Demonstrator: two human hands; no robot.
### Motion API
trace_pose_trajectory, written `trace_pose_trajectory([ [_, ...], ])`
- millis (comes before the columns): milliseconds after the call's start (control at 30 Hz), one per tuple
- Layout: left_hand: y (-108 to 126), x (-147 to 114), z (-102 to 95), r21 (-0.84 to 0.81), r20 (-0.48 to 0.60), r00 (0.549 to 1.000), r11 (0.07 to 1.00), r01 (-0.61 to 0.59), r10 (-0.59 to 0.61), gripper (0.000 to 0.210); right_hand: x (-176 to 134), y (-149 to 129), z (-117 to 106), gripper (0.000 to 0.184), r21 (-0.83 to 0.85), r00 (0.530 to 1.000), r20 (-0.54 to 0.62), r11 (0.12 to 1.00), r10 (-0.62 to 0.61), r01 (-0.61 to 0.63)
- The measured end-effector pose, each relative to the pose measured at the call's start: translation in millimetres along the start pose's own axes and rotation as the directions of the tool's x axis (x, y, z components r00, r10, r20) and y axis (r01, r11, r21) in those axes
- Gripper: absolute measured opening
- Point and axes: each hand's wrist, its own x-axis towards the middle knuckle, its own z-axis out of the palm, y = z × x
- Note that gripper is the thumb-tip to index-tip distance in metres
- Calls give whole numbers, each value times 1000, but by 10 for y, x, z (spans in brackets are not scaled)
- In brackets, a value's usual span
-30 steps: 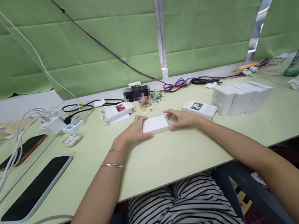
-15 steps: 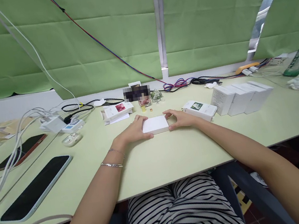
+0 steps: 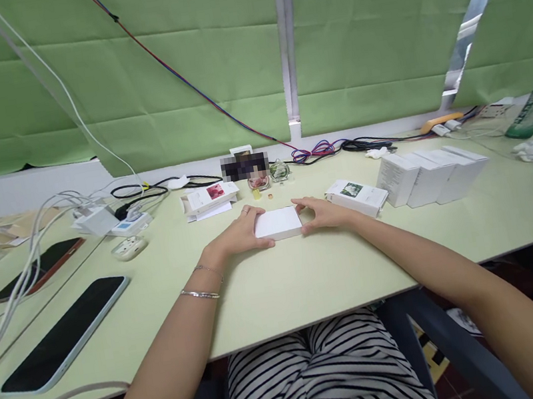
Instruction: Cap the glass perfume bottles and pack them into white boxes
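A flat white box (image 3: 277,223) was held at the middle of the frame, lying on the pale green table (image 3: 309,274). The left hand (image 3: 239,234) and the right hand (image 3: 322,212) were pressed against its two ends, fingers curled narrowly around the edges. A printed box (image 3: 357,194) was seen just right of the right hand.

Both arms bare, no sleeves. Left wrist: two thin silver metal bracelets (image 3: 201,295), one a fine chain closer to the left hand (image 3: 239,236). Thin ring (image 3: 247,211) on a left-hand finger. Right hand (image 3: 323,213) unadorned. Black-and-white horizontally striped fabric garment (image 3: 320,380) across the lap.
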Motion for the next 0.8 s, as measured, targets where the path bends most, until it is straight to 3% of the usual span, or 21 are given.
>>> trace_pose_trajectory([
  [233, 34, -6, 3, 9, 3, 1000, 1000, -30, 29, 78, 1, -69, 12, 99, -31, 996, 37, 996, 82, -80],
  [400, 84, -18, -3, -10, 9, 998, 998, -57, 57, 78, -22, -97, -28, 89, -39, 991, 88, 995, 98, -95],
  [800, 86, -16, 11, -28, 13, 998, 998, -57, 58, 78, -42, -124, -25, 80, 63, 991, 57, 990, 121, -125],
])
